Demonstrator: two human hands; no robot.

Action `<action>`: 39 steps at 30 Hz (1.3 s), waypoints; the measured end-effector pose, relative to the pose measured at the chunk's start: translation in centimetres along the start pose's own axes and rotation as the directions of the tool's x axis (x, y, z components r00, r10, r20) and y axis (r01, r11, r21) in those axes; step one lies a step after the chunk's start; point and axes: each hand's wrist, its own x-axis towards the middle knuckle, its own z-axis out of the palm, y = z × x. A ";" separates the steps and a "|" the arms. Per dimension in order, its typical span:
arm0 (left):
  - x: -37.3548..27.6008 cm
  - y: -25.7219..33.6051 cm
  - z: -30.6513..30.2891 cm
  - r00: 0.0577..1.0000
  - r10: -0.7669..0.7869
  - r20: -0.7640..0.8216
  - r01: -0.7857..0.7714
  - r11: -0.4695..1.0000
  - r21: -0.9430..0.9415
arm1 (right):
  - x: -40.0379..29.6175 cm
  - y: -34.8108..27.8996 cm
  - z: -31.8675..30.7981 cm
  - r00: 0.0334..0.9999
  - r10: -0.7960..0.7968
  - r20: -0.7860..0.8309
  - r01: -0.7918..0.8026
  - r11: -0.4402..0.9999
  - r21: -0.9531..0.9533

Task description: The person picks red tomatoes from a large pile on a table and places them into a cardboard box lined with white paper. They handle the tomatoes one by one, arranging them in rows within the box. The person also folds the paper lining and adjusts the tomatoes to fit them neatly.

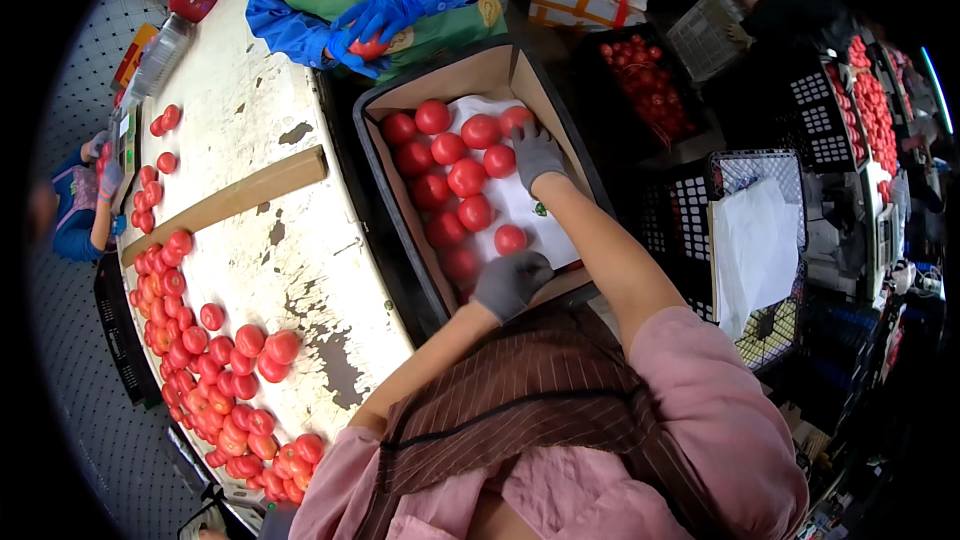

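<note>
A black plastic crate [363,136] lined with brown cardboard [544,94] stands before me. White paper [551,223] covers part of its inside, and red tomatoes [467,178] sit in rough rows on and beside it. My right hand [538,155], in a grey glove, reaches to the crate's far right, its fingers against a tomato [515,121] there. At the near end, my left hand [513,286], also grey-gloved, is curled close to the liner, just below a single tomato [511,239]. Its palm is turned from view, so whether it grips anything is hidden.
Left of the crate, a worn white table [247,109] bears many tomatoes [202,360] and a wooden strip [247,191]. Across from me, a co-worker's blue-gloved hands [379,22] hold a tomato [369,47]. White sheets [756,247] lie over a black crate [750,157] at right.
</note>
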 end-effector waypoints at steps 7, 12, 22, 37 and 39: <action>11.1 -6.0 -7.4 0.911 -0.003 -0.413 0.343 0.564 0.752 | -1.0 -0.2 2.7 0.975 -0.090 -0.204 0.071 0.993 -0.096; 14.6 -7.5 -5.1 0.883 -0.207 -0.422 0.467 0.291 0.835 | -8.5 1.2 3.5 0.981 0.156 0.113 -0.191 0.698 0.691; 5.0 -1.5 -11.2 0.997 0.045 0.068 0.065 0.083 -0.994 | -12.9 1.4 -5.8 0.911 -0.411 0.033 -0.401 -0.866 0.300; -5.8 -3.2 -13.9 0.875 -0.130 -0.466 -0.470 -0.459 -0.754 | -10.6 -14.4 -13.3 0.880 -0.471 0.060 -0.460 -0.814 0.355; -6.1 -4.6 -14.2 0.863 -0.203 -0.463 -0.490 -0.561 -0.667 | -10.1 -16.2 -13.0 0.873 -0.488 0.012 -0.461 -0.816 0.348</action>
